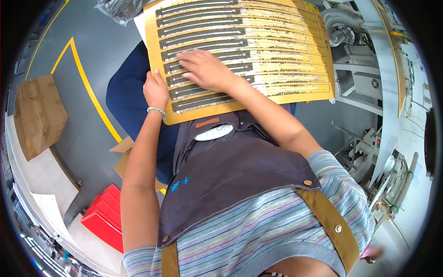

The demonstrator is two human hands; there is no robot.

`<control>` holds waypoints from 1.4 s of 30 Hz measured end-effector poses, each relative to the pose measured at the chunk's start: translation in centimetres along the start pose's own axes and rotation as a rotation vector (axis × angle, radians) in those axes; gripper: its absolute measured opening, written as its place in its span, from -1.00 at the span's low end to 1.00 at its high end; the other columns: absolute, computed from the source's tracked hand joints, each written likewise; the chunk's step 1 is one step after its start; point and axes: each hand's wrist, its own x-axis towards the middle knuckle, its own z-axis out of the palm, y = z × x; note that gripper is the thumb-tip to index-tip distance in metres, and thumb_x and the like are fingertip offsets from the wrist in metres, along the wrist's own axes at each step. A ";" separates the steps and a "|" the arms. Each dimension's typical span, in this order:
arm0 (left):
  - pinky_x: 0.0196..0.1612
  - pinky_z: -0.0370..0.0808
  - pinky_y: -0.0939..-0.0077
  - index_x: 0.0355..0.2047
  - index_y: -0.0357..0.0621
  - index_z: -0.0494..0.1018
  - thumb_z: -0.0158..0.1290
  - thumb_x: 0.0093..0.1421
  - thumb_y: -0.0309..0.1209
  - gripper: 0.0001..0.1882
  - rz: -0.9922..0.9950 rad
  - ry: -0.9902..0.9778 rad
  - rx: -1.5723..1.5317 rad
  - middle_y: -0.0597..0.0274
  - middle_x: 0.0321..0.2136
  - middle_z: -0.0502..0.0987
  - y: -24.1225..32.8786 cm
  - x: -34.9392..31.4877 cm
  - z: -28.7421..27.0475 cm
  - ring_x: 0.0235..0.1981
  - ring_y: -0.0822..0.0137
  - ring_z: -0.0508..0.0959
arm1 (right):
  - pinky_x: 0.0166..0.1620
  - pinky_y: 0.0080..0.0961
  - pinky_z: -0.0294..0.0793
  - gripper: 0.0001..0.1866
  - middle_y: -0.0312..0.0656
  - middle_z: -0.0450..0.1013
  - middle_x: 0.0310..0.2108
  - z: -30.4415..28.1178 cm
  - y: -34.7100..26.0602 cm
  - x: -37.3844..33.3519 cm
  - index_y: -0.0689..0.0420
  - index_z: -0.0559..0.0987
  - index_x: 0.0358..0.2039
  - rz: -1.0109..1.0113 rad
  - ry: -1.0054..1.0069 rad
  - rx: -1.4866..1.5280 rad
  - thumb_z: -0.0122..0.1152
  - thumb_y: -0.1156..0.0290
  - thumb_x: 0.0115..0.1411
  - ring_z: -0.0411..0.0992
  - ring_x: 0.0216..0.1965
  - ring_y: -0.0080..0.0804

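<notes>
A large yellow board [304,93] with long parallel slots lies across my lap. Dark zipper-like strips [199,33], each with a thin pale line along it, fill the slots' left part. Further right the slots show patchy white and yellow. My left hand [156,91] grips the board's left edge, thumb on top; its other fingers are partly hidden. Flat over the strips rests my right hand [205,69], fingers stretched toward the left edge. Nothing shows in its grasp, and its palm side is hidden.
A cardboard box [39,113] and a red plastic bin [105,216] stand to the left. Grey plastic wrapping [121,10] lies beyond the board's far left corner. At the right are a machine frame [357,69] and a silver flexible hose [341,21].
</notes>
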 end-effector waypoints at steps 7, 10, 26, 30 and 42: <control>-0.16 0.54 -0.18 -0.17 -0.32 0.50 -0.16 0.55 -0.13 -0.55 -0.006 -0.017 -0.060 -0.34 -0.32 0.65 0.1 0.2 -0.1 -0.24 -0.39 0.64 | 0.43 -0.15 0.32 -0.50 -0.12 0.37 0.41 -6.9 3.7 -9.5 0.19 0.51 0.30 0.124 -0.136 -0.165 0.20 0.25 0.42 0.31 0.40 -0.10; -0.16 0.55 -0.18 -0.17 -0.32 0.50 -0.15 0.54 -0.12 -0.54 -0.015 -0.003 -0.049 -0.34 -0.33 0.65 0.0 0.1 0.0 -0.24 -0.39 0.64 | 0.46 -0.14 0.26 -0.45 -0.12 0.32 0.45 -4.9 3.1 -8.2 0.22 0.45 0.35 0.105 -0.147 -0.167 0.17 0.24 0.43 0.28 0.43 -0.09; -0.18 0.53 -0.18 -0.24 -0.31 0.51 -0.15 0.55 -0.09 -0.51 0.013 0.010 -0.060 -0.34 -0.36 0.65 -0.6 0.2 0.1 -0.26 -0.38 0.64 | 0.42 -0.09 0.32 -0.53 -0.08 0.39 0.38 -4.2 -0.6 -9.2 0.22 0.54 0.24 0.089 -0.078 -0.002 0.21 0.26 0.41 0.34 0.38 -0.04; -0.19 0.52 -0.19 -0.28 -0.32 0.49 -0.15 0.55 -0.08 -0.49 0.023 0.009 -0.073 -0.35 -0.39 0.63 -0.9 0.3 0.3 -0.28 -0.40 0.62 | 0.43 -0.15 0.30 -0.50 -0.12 0.38 0.39 -7.0 0.9 -13.5 0.23 0.51 0.27 0.139 -0.160 -0.130 0.21 0.25 0.40 0.30 0.41 -0.12; -0.16 0.55 -0.16 -0.22 -0.30 0.55 -0.13 0.54 -0.04 -0.47 0.019 0.031 -0.047 -0.33 -0.34 0.66 -0.5 0.0 0.4 -0.24 -0.39 0.64 | 0.49 -0.15 0.23 -0.38 -0.04 0.31 0.44 1.3 -2.8 -4.9 0.33 0.48 0.28 -0.017 -0.136 -0.069 0.24 0.16 0.36 0.26 0.44 -0.08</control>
